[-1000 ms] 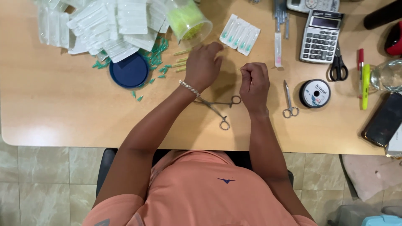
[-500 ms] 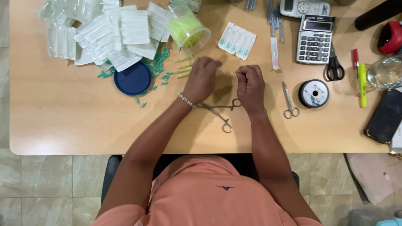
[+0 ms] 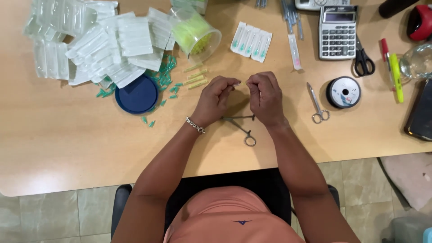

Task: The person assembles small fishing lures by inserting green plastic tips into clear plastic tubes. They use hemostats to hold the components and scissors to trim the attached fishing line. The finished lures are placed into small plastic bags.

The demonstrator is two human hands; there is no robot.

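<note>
At far left on the table (image 3: 54,144) I see packets (image 3: 103,49) and a blue lid (image 3: 137,95). My left hand (image 3: 215,100) is curled closed, fingertips pinched; what they grip is too small to tell. Forceps (image 3: 243,128) lie between and below the hands. My right hand (image 3: 265,96) is fisted likewise. Scissors (image 3: 317,104) lie further right.
</note>
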